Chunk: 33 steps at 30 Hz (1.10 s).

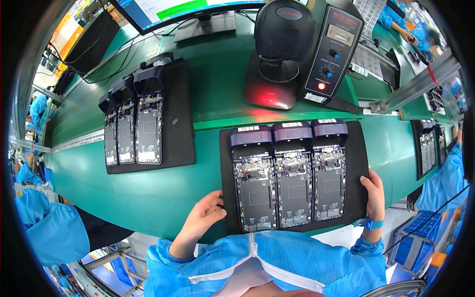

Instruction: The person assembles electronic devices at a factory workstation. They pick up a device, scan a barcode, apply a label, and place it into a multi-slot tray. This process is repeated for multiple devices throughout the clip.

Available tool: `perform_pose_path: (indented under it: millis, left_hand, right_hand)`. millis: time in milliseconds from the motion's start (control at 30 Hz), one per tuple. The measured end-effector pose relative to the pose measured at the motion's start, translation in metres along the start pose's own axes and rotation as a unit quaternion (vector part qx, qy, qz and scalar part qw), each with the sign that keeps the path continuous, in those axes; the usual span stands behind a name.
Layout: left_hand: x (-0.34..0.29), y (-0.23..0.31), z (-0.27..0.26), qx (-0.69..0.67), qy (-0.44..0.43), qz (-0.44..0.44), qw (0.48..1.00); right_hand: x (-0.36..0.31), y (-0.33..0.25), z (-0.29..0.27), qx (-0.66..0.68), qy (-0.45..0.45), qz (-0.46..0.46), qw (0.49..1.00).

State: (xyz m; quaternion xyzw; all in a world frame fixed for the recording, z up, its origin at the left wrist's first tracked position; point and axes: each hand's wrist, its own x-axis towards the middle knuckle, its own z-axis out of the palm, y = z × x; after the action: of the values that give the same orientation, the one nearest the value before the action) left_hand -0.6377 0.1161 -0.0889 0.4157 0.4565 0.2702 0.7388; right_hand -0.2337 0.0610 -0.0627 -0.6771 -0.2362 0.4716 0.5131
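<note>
A black flat board (pixel 356 163) lies in front of me, its near edge close to my body. Side by side on it are three opened phones, a left one (pixel 255 190), a middle one (pixel 294 190) and a right one (pixel 329 185), their inner boards bare. Dark purple covers (pixel 292 132) stand raised at their far ends. My left hand (pixel 202 212) is at the board's left edge, fingers curled and fingertips against it. With the thumb on top, my right hand (pixel 374 194) grips the right edge; its other fingers are mostly hidden.
Another black board (pixel 177 119) with three opened phones (pixel 148 131) rests at left. Behind stand a black scanner (pixel 284 34) on a red-lit base, a control box (pixel 332 54) with knobs, and a monitor (pixel 188 10). Co-workers in blue sleeves (pixel 52 232) are on both sides.
</note>
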Motion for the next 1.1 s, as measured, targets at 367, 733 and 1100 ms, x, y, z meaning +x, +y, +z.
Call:
perform_pose_path:
  millis: [367, 733, 1100]
  left_hand:
    - [0.003, 0.001, 0.018, 0.147, 0.04, 0.062, 0.986]
    - [0.006, 0.0, 0.023, 0.129, 0.057, 0.061, 0.988]
    - [0.021, -0.007, 0.018, -0.116, -0.106, 0.027, 0.987]
  right_hand:
    - [-0.001, -0.006, 0.01, -0.067, 0.012, -0.024, 0.997]
    - [0.003, -0.005, 0.004, -0.072, -0.006, -0.034, 0.997]
    - [-0.026, 0.03, -0.011, 0.061, -0.019, -0.105, 0.992]
